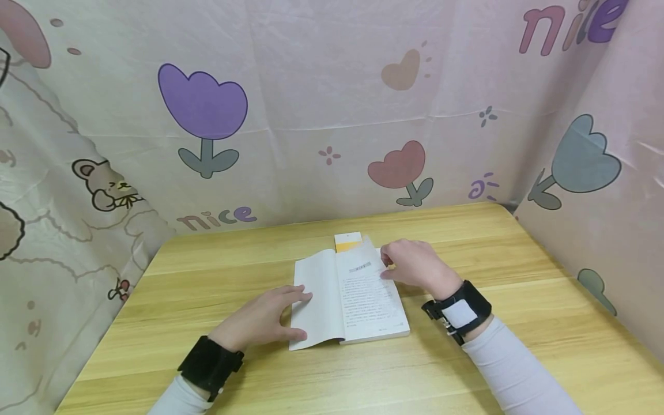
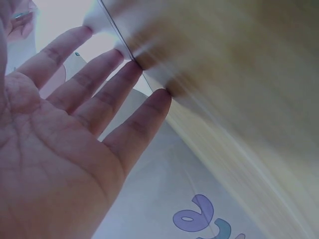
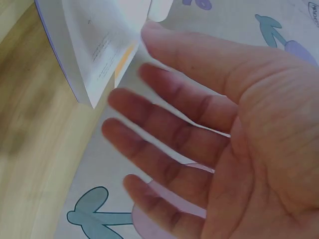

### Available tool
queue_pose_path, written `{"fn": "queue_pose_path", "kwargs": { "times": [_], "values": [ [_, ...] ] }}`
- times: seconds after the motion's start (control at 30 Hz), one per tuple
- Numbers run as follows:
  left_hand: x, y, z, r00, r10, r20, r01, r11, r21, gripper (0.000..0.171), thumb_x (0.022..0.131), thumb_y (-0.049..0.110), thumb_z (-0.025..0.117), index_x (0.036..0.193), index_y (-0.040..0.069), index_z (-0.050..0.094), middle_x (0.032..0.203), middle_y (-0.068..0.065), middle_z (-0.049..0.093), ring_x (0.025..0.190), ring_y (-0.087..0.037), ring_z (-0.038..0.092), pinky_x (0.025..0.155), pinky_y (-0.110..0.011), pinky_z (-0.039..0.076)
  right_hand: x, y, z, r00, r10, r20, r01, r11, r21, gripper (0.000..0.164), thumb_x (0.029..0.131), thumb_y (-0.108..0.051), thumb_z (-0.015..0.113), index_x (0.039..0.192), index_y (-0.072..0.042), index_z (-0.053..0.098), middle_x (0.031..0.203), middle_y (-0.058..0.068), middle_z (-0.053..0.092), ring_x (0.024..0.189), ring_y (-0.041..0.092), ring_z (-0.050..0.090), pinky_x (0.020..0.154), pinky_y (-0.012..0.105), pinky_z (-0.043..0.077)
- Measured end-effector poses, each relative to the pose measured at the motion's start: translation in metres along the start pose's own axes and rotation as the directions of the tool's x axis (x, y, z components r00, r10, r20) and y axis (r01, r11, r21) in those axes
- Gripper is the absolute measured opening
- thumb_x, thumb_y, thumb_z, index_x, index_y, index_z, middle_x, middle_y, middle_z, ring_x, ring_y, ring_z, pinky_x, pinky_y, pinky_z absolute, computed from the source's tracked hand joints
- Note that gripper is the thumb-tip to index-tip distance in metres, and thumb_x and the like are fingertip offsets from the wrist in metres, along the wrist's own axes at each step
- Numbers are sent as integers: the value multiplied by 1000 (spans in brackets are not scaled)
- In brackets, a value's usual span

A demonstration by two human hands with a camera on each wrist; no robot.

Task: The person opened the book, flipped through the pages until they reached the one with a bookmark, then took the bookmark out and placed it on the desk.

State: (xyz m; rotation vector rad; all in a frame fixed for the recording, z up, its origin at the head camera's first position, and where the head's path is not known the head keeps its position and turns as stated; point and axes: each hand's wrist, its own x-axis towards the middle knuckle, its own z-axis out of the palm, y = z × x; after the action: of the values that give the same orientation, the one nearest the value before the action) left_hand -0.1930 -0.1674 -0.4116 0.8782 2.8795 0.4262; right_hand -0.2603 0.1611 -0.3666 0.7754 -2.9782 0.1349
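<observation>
Okay, the paperback book (image 1: 369, 302) lies spread on the wood-grain tabletop (image 1: 482, 245), about mid-width, between my two hands. Thick page block is on the right, printed; the left-hand leaf (image 1: 319, 300) is blank and bows near the spine.

My left hand (image 1: 264, 317) is flat-ish, fingers apart, tips at the outer edge of that blank leaf; nothing is clasped. My right hand (image 1: 417, 264) is by the top right of the printed side, fingers loosely bent, thumb well off the index, no pinch that I can see. Whether the thumb touches paper, I can't tell. One thin page corner (image 1: 368, 244) stands up just beside it.

Handling, my guess: light overall, block fairly firm, single sheets floppy, a bit slick, easy to crease or tear. Best hold for a sheet is thumb and index at the free outer corner, no hard squeeze; for the whole book, the thick right side or the spine. Flat left fingers should be enough to steady the leaf.

Edges: a white-and-orange card (image 1: 347, 238) sits at the book's top edge, tucked or merely behind, unclear. Past it, the table ends at the printed cloth backdrop (image 1: 290, 104). More room to either side.
</observation>
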Motion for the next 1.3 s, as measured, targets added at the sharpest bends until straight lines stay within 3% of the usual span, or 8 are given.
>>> {"fn": "queue_pose_path", "kwargs": {
  "times": [0.17, 0.4, 0.5, 0.67, 0.97, 1.17, 1.3],
  "values": [
    [-1, -1, 0, 1000, 3, -1, -3, 1000, 1, 81, 75, 61, 69, 141, 18, 52, 146, -6, 43, 132, -26, 38, 103, -48, 35, 1, 0, 0, 999, -20, -44, 21, 1000, 21, 27, 80, -32, 77, 67, -22, 56, 61, -7, 52, 55, 11, 48, 47, 26, 35],
    [0, -2, 1, 1000, -2, -2, 2, 1000, -5, 82, 74, 62, 68, 141, 19, 52, 146, -6, 43, 132, -26, 37, 103, -48, 35, 2, -1, 0, 998, -41, -43, 43, 997, 61, 20, 87, -30, 71, 71, -22, 61, 61, -7, 52, 54, 10, 47, 46, 25, 35],
    [0, -2, 2, 1000, -12, -5, 12, 1000, -19, 84, 73, 64, 69, 142, 18, 51, 146, -6, 43, 132, -25, 38, 103, -48, 35, 3, -1, -1, 996, -55, -66, 61, 994, 93, 15, 93, -32, 63, 84, -21, 68, 67, -9, 55, 58, 8, 50, 47, 25, 38],
    [0, -2, 2, 999, -27, -19, 26, 999, -38, 90, 71, 64, 70, 143, 13, 49, 145, -6, 44, 131, -25, 39, 103, -46, 36, 4, -6, -1, 992, -79, -94, 97, 975, 200, 22, 97, -35, 56, 108, -18, 65, 82, -9, 62, 70, 5, 56, 56, 25, 47],
    [0, -4, 2, 1000, -28, -15, 27, 998, -55, 87, 71, 67, 68, 139, 17, 52, 146, -5, 42, 131, -24, 39, 103, -46, 36, 9, -20, 7, 965, -225, -132, 258, 895, 365, 24, 96, -29, 60, 114, -13, 59, 101, -7, 61, 91, 6, 58, 78, 25, 50],
    [0, -4, 2, 1000, -13, -25, 12, 998, -57, 81, 72, 64, 70, 137, 17, 54, 146, -4, 42, 132, -24, 37, 104, -45, 34, 8, -28, 13, 956, -268, -120, 293, 898, 328, 26, 94, -33, 61, 114, -16, 61, 107, -4, 58, 92, 14, 55, 78, 26, 47],
    [0, -4, 2, 1000, -13, -29, 12, 998, -55, 81, 72, 64, 69, 137, 17, 54, 146, -4, 42, 133, -24, 37, 104, -46, 34, 8, -32, 16, 948, -301, -102, 317, 886, 337, 24, 98, -35, 55, 114, -19, 63, 111, -6, 58, 96, 9, 55, 82, 24, 47]
  ]
}}
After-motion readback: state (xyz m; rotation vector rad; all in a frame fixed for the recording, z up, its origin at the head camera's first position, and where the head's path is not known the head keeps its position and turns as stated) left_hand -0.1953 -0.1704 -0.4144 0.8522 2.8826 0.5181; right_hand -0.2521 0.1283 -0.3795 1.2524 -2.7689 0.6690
